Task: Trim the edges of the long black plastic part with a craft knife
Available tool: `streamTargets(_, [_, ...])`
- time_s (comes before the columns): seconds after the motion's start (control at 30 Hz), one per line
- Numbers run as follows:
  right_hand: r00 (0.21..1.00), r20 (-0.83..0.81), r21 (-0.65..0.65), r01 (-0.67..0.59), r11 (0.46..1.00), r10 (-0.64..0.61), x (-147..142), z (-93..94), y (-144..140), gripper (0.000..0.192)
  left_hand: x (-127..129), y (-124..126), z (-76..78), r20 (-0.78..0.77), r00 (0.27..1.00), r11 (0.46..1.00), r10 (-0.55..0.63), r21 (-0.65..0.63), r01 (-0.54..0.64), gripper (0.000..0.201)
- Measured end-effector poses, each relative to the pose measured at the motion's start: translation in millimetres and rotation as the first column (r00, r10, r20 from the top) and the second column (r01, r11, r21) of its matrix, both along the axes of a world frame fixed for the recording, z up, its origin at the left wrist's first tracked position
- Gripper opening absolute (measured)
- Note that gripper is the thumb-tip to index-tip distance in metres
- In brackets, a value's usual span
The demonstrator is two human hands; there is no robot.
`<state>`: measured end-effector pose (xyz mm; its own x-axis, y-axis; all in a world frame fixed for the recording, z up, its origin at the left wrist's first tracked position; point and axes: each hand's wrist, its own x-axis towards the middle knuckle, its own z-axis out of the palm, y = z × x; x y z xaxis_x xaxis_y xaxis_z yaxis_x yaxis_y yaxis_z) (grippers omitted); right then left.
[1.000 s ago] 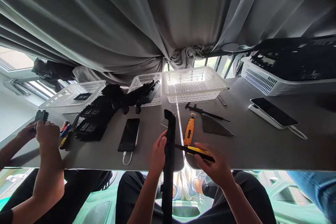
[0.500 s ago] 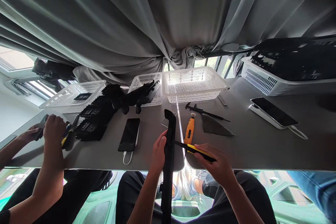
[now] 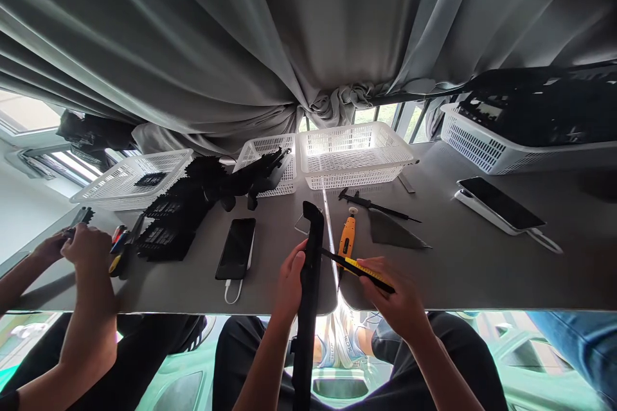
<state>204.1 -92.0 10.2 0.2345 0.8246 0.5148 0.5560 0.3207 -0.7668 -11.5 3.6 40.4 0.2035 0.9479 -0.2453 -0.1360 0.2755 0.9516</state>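
Head view, lower centre: my left hand (image 3: 290, 282) grips a long black plastic strip (image 3: 308, 308); my right hand (image 3: 398, 300) closes round a slim yellow-and-black utility knife (image 3: 355, 267), tip at the strip's edge. Pushing too hard could skid it across into my left hand.

On the pale shoe (image 3: 351, 341) below the desk (image 3: 457, 263), a short row of capital letters is showing, seemingly with an E and an O among them, but blur is hiding the full word. White parallel stripes are marking what is looking like a dark boot or trainer (image 3: 194, 338) at left. On the knife (image 3: 369, 274), dark marks are lining the yellow strip, too small to be told as ridges or figures. Any print on the orange tool (image 3: 347, 237) or caliper (image 3: 369, 203) is proving too fine to read.
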Motion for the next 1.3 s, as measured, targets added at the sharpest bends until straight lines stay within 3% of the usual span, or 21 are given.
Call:
streamTargets(0.1, [1.0,-0.01,-0.03,-0.004,1.0,0.004,-1.1,0.0,0.8,0.022,0.4,0.3,0.4,0.007,1.0,1.0,-0.013,0.004,0.013,0.08])
streamTargets(0.27, [0.995,-0.005,-0.045,0.102,0.994,-0.102,-2.7,-3.3,1.9,0.022,-0.1,1.1,-2.4,0.022,0.998,0.998,-0.061,0.018,0.061,0.073])
streamTargets(0.5, [0.996,0.023,-0.034,0.084,0.996,-0.083,-1.7,-5.1,1.3,0.023,-0.9,2.1,-3.4,0.014,0.998,0.998,-0.056,0.019,0.056,0.075])
streamTargets(0.67, [0.983,0.022,-0.014,0.184,0.983,-0.183,-1.6,-7.9,2.1,0.022,-0.6,1.4,0.8,0.033,0.998,0.998,-0.061,0.013,0.06,0.076])
streamTargets(0.8, [0.993,0.016,-0.011,0.114,0.993,-0.114,-1.4,-7.3,1.7,0.022,-0.3,0.6,3.8,0.042,0.997,0.998,-0.065,-0.01,0.066,0.078])
streamTargets(0.97, [0.987,-0.004,-0.021,0.16,0.987,-0.161,-1.6,-3.8,1.2,0.024,0.3,1.0,0.5,0.024,0.998,0.998,-0.065,0.004,0.065,0.079])
streamTargets(1.13, [1.0,-0.013,-0.013,0.007,1.0,-0.007,-1.4,1.3,-1.3,0.022,1.0,2.1,-7.8,0.062,0.992,0.993,-0.108,0.044,0.105,0.073])
streamTargets(1.3, [0.999,-0.018,-0.014,-0.044,0.999,0.044,0.2,2.9,-2.1,0.022,1.0,3.0,-10.5,0.056,0.993,0.989,-0.108,0.11,0.101,0.068])
